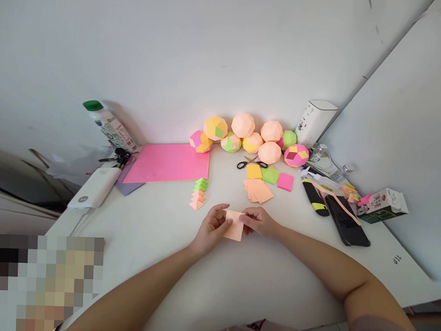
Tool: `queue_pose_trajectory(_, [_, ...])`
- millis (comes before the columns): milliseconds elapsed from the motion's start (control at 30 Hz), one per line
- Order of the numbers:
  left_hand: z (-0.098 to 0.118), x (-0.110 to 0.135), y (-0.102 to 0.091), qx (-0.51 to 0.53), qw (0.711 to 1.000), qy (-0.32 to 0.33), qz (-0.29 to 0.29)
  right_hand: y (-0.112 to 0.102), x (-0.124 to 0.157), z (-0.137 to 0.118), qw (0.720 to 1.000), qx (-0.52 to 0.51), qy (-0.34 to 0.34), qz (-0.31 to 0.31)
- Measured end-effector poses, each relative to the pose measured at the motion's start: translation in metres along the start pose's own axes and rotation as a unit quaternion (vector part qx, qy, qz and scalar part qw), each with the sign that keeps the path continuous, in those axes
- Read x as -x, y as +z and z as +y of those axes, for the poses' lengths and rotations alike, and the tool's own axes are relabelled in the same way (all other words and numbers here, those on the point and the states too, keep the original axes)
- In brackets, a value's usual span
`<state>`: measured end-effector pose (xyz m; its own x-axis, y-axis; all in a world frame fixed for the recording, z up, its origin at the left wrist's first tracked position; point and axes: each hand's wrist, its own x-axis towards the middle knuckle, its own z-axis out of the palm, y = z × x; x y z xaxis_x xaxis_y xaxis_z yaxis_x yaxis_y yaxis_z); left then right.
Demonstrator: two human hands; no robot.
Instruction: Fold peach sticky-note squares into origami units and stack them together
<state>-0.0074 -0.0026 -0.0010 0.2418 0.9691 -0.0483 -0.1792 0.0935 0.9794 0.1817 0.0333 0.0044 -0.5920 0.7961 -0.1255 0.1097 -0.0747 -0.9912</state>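
A small square of peach paper (234, 226) is held up between both hands, over the white table (260, 278). My left hand (214, 228) pinches its left side, thumb in front. At the upper right corner my right hand (259, 221) grips it with thumb and fingers. Beyond the hands lies a fanned stack of peach paper squares (258, 191). Yellow squares (254, 171), green squares (270, 175) and pink squares (285, 182) sit behind it. Left of these is a column of folded green and peach paper pieces (199, 193).
Several faceted paper balls (243, 125) stand along the wall. Black-handled scissors (252, 163) lie before them. At left are a pink sheet (166, 163), a white bottle (113, 128) and a white power bank (95, 187). At right are a phone (347, 220) and a carton (383, 205).
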Motion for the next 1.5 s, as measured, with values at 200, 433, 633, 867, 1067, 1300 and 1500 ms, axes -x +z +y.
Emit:
queue_pose_trajectory(200, [0.0, 0.004, 0.001, 0.003, 0.999, -0.008, -0.053, 0.001, 0.0, 0.001, 1.0, -0.007, 0.0, -0.002])
queue_pose_trajectory(433, [-0.007, 0.002, -0.004, -0.016, 0.999, -0.038, -0.034, 0.001, -0.001, 0.002, 0.999, -0.035, -0.009, -0.015])
queue_pose_trajectory(633, [-0.007, 0.0, -0.005, 0.013, 0.999, -0.034, -0.035, -0.001, -0.002, 0.007, 0.998, -0.054, -0.016, 0.005])
queue_pose_trajectory(867, [-0.005, 0.001, -0.003, -0.004, 0.999, -0.034, -0.019, -0.001, -0.003, 0.012, 0.997, -0.071, -0.027, -0.005])
queue_pose_trajectory(1067, [-0.004, 0.001, -0.003, -0.026, 0.999, -0.042, -0.01, 0.001, -0.001, 0.007, 0.997, -0.062, -0.035, -0.012])
queue_pose_trajectory(1300, [-0.008, 0.001, -0.004, -0.036, 0.999, -0.039, -0.011, 0.001, 0.0, 0.005, 0.998, -0.04, -0.038, -0.012])
queue_pose_trajectory(1500, [-0.007, 0.0, -0.004, -0.035, 0.999, -0.034, -0.013, 0.0, 0.0, 0.01, 0.999, -0.006, -0.044, -0.011])
